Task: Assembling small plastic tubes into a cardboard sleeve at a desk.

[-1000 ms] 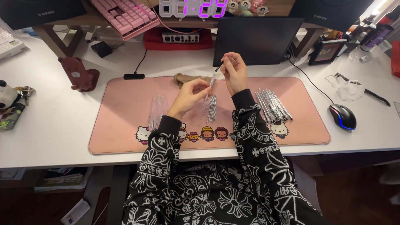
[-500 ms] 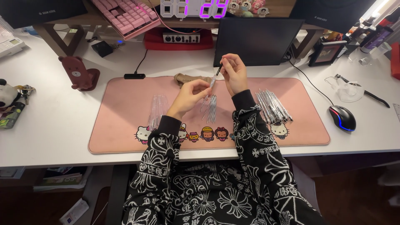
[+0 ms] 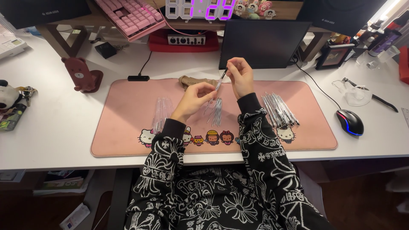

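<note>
Above the pink mat [image 3: 128, 127], both hands raised, pinching a pen [image 3: 221, 79].

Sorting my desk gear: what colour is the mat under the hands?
Pink desk mat, cartoon figures along its front edge; head view.

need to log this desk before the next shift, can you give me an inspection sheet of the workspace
surface: white desk with a pink mat bearing cartoon figures along its near edge
job's things: slim pen held up between both hands; clear tubes left on the mat, thin refills in the middle, silvery pens right
clutter: brown bear stand, pink keyboard, mouse, clear cup, panda toy
grippers: left hand pinches the pen's lower end, right hand grips its upper end
cables: mouse cable; black lead to a small hub
surroundings: dark screen, digital clock, figurines behind
</note>
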